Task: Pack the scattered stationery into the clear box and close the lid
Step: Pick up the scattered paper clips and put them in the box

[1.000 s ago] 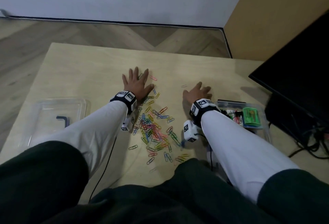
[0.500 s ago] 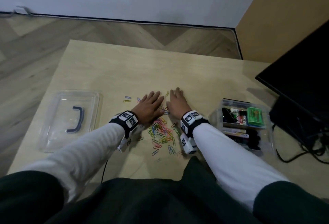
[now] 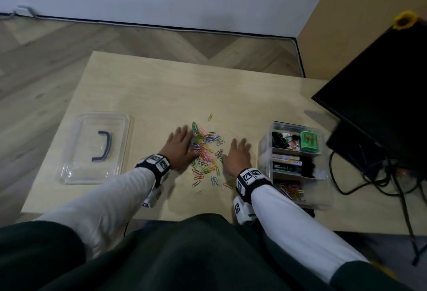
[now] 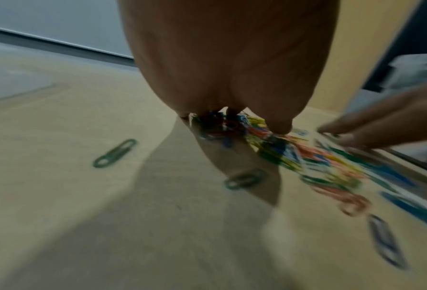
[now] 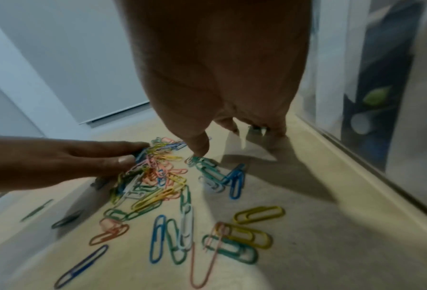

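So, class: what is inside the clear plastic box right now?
The clear plastic box holds a green case, black clips, dark pens and coloured paper clips; the right arm covers its near-left corner.

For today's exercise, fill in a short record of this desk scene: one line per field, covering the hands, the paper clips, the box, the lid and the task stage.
left hand: flat on the table, fingers against the left edge of the clip pile
right hand: flat on the table, right of the pile
paper clips: coloured, heaped between the hands, a few strays around
clear box: open, right of the hands, compartments partly filled
lid: off, far left, blue handle up
task stage: clips being gathered, none lifted
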A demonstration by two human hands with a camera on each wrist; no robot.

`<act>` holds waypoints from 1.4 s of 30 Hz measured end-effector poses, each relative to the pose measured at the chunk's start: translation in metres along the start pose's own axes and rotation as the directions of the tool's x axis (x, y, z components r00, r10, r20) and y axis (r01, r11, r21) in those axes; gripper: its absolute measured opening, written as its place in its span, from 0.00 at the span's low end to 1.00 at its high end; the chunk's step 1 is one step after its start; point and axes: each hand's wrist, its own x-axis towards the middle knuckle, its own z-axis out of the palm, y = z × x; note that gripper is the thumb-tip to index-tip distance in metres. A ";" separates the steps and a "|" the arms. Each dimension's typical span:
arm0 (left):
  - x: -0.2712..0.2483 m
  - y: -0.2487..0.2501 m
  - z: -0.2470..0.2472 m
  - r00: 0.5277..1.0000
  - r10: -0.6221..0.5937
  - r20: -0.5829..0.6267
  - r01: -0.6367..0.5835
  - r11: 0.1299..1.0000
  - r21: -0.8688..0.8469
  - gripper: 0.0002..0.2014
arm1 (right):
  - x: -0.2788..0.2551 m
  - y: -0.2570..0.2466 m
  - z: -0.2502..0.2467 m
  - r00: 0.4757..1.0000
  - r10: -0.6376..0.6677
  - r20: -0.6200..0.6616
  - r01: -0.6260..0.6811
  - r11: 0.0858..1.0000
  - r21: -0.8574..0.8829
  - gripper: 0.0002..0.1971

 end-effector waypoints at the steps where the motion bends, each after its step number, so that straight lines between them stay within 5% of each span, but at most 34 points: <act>1: -0.005 0.008 0.005 0.999 0.048 0.025 -0.049 0.999 0.010 0.44 | -0.004 -0.003 -0.001 0.998 -0.061 0.027 0.061 0.998 -0.005 0.37; 6: -0.028 0.024 0.010 0.982 0.179 0.068 -0.182 0.982 0.041 0.41 | -0.017 -0.016 -0.002 0.935 -0.300 0.187 0.322 0.942 -0.099 0.28; 10: -0.045 0.021 0.002 0.998 0.051 -0.048 -0.046 0.994 0.101 0.49 | -0.027 -0.012 -0.010 0.928 -0.364 0.076 0.372 0.915 -0.158 0.15; 13: -0.051 0.020 0.004 0.997 -0.052 -0.051 0.058 0.992 0.113 0.57 | -0.032 -0.004 -0.011 0.959 -0.278 -0.053 0.266 0.949 -0.166 0.28; 16: -0.049 0.022 0.012 0.999 -0.024 -0.028 0.026 0.994 0.106 0.59 | -0.035 -0.004 -0.004 0.978 -0.207 0.010 0.205 0.959 -0.194 0.39; 21: -0.039 0.042 0.014 1.000 -0.001 -0.021 0.001 1.000 0.014 0.40 | -0.035 -0.018 0.010 0.948 -0.317 -0.009 0.304 0.916 -0.263 0.40; 27: -0.037 0.052 0.006 0.999 0.005 -0.046 -0.006 1.000 -0.020 0.14 | -0.037 -0.023 0.009 0.917 -0.385 -0.108 0.336 0.888 -0.313 0.15; 33: -0.040 0.048 -0.002 0.992 -0.055 -0.114 0.047 0.996 -0.075 0.11 | -0.041 -0.013 -0.007 0.919 -0.360 -0.159 0.311 0.912 -0.267 0.09; 42: -0.053 0.047 -0.017 0.944 -0.155 -0.291 0.084 0.967 -0.241 0.09 | -0.035 0.005 -0.029 0.933 -0.265 -0.243 0.283 0.958 0.040 0.05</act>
